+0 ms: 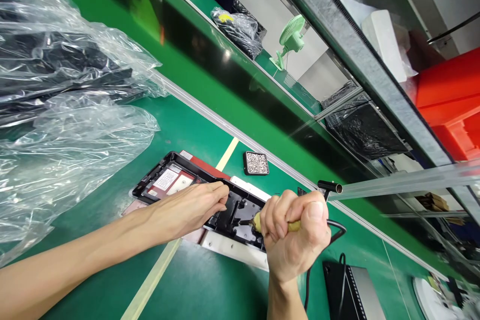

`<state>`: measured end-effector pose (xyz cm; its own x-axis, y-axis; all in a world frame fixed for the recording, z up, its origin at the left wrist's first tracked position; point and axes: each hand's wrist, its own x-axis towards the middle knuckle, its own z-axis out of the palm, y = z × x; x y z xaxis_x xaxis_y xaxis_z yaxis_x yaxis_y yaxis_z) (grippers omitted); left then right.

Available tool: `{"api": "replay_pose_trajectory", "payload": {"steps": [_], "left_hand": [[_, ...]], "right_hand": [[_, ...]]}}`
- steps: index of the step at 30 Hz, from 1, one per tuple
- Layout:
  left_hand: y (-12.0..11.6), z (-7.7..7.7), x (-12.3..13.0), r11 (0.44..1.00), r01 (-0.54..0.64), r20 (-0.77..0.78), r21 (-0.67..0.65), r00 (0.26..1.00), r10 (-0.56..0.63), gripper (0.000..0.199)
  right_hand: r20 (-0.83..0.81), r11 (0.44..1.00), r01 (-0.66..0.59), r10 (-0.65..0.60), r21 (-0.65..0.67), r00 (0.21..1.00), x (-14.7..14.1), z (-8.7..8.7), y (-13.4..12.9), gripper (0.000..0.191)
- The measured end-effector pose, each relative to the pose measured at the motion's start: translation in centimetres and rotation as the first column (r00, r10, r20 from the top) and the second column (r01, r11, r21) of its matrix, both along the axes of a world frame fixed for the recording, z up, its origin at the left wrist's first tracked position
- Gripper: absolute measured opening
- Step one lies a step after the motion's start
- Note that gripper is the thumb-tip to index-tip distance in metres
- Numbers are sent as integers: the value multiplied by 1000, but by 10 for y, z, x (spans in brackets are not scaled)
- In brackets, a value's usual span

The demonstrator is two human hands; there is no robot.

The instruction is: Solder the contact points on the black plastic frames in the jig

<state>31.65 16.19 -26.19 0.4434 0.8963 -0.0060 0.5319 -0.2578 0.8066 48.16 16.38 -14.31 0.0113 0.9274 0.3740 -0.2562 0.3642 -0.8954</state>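
A long black plastic housing (pixel 225 210) lies on a white and red fixture (pixel 236 251) on the green bench. My right hand (pixel 294 230) is wrapped round a yellow-handled screwdriver (pixel 258 222) with a black cable, its tip down inside the right part of the housing. My left hand (pixel 198 205) rests over the middle of the housing, fingers curled together; whatever they pinch is hidden. Behind the housing sits a small black tray (pixel 256 163) full of tiny silvery pieces.
Plastic bags with black parts (pixel 67 70) cover the left side. A metal rail and green belt (pixel 225 80) run behind. At the right are a black and grey device (pixel 352 290), a metal tube holder (pixel 330 187) and cable. A person stands across the belt.
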Motion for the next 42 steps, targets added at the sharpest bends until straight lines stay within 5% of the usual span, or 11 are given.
{"api": "replay_pose_trajectory", "payload": {"steps": [42], "left_hand": [[0, -3, 1, 999, 1, 16, 43, 1000, -2, 25]], "right_hand": [[19, 1000, -16, 16, 26, 1000, -1, 2, 0, 45]]}}
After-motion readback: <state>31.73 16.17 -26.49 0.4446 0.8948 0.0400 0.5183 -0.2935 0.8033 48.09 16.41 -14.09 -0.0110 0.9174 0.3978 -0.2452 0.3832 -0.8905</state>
